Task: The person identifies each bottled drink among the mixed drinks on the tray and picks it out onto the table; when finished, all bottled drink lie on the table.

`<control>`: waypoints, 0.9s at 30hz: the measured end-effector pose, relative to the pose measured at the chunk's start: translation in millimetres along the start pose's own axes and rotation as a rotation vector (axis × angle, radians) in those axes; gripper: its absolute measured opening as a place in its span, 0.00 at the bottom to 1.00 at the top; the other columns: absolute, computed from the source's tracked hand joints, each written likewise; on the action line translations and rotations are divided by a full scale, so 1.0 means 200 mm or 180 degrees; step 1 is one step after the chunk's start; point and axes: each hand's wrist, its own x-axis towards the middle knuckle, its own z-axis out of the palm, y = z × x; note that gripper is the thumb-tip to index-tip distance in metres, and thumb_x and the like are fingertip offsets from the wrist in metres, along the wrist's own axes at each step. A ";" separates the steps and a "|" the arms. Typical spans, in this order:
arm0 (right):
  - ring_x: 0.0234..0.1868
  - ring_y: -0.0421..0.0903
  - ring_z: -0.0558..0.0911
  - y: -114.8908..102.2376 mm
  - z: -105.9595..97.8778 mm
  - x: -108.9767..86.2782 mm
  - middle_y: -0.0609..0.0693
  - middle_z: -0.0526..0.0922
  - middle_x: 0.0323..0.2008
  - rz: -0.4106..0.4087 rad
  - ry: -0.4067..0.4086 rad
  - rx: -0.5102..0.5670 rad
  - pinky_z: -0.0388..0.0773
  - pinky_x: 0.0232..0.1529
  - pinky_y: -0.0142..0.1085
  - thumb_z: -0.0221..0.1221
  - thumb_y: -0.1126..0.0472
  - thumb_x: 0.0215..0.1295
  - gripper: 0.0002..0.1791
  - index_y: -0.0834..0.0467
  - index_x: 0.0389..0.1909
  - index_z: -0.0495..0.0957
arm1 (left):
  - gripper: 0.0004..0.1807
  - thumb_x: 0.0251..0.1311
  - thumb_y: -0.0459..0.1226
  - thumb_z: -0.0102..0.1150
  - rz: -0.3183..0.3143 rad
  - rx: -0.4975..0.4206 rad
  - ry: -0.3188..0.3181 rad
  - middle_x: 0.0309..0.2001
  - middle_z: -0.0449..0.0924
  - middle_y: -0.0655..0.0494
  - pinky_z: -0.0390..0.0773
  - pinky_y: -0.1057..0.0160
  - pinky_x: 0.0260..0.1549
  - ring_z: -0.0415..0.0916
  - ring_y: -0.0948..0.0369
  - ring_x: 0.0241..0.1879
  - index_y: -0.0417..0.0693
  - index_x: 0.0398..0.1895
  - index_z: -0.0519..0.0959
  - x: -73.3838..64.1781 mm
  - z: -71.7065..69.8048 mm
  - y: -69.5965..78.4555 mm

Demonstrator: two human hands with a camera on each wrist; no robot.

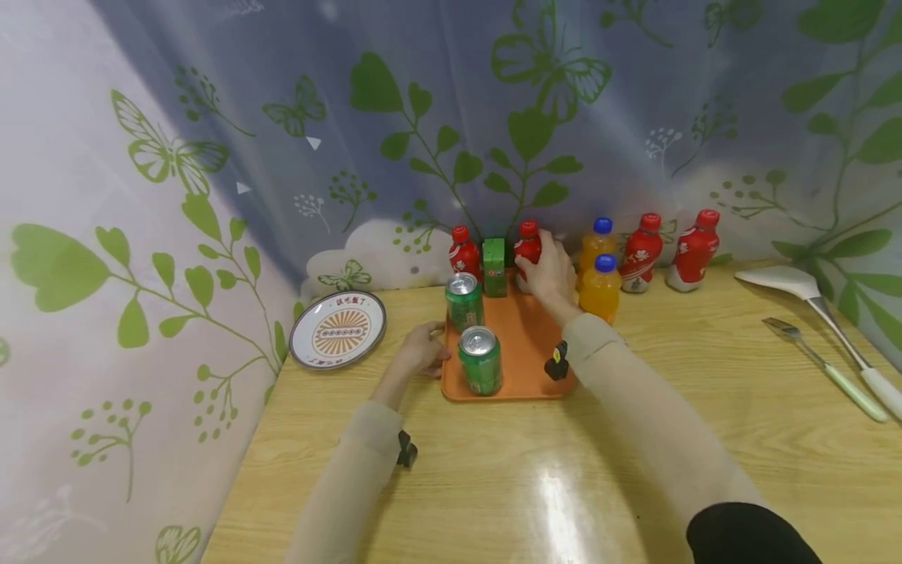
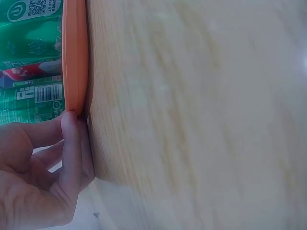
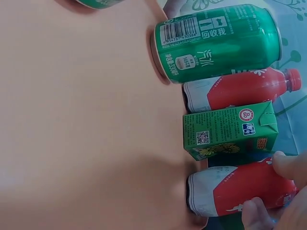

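Observation:
My left hand (image 1: 421,350) holds the left rim of an orange tray (image 1: 517,337), its fingertips pinching the edge in the left wrist view. At the tray's far right, my right hand (image 1: 553,276) grips a red-and-white bottle (image 3: 240,187) with a red cap, thumb and fingers on opposite sides. Beside that bottle stands a green drink carton (image 1: 495,270), then another red bottle (image 1: 463,252), in a row along the far edge. Two green soda cans, a rear can (image 1: 463,304) and a front can (image 1: 481,364), stand upright on the tray's left side.
Right of the tray stand two orange-juice bottles (image 1: 600,290) with blue caps and two more red bottles (image 1: 641,254). Farther right lie a fork (image 1: 817,356) and a white-ended spatula (image 1: 831,313). A patterned plate (image 1: 338,330) leans at left. A printed curtain (image 1: 451,141) borders the table (image 1: 493,478).

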 end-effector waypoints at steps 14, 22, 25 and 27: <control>0.58 0.64 0.80 -0.02 -0.03 -0.07 0.61 0.76 0.63 -0.0457 0.0277 0.0257 0.83 0.62 0.63 0.69 0.46 0.69 0.36 0.48 0.75 0.69 | 0.39 0.65 0.22 0.61 0.0075 0.0032 0.0039 0.33 0.78 0.51 0.84 0.71 0.19 0.77 0.61 0.26 0.46 0.80 0.65 0.02 0.00 -0.02; 0.59 0.63 0.80 -0.08 -0.08 -0.13 0.62 0.78 0.60 -0.0655 0.0352 0.0420 0.82 0.63 0.61 0.73 0.46 0.65 0.37 0.49 0.73 0.74 | 0.39 0.64 0.22 0.60 0.0122 0.0039 0.0052 0.32 0.76 0.52 0.85 0.71 0.19 0.77 0.61 0.26 0.46 0.80 0.65 0.02 0.00 -0.03; 0.59 0.63 0.80 -0.10 -0.10 -0.15 0.61 0.79 0.61 -0.0734 0.0358 0.0462 0.82 0.63 0.60 0.73 0.47 0.64 0.37 0.49 0.72 0.74 | 0.39 0.64 0.22 0.60 0.0128 0.0026 0.0034 0.31 0.76 0.52 0.85 0.70 0.19 0.77 0.61 0.26 0.46 0.80 0.65 0.02 0.00 -0.02; 0.57 0.61 0.81 -0.10 -0.12 -0.16 0.60 0.81 0.61 -0.0822 0.0358 0.0497 0.84 0.61 0.58 0.74 0.47 0.63 0.37 0.49 0.71 0.75 | 0.39 0.64 0.22 0.60 0.0124 0.0011 0.0034 0.32 0.76 0.52 0.85 0.70 0.19 0.77 0.61 0.26 0.46 0.80 0.65 0.01 0.00 -0.02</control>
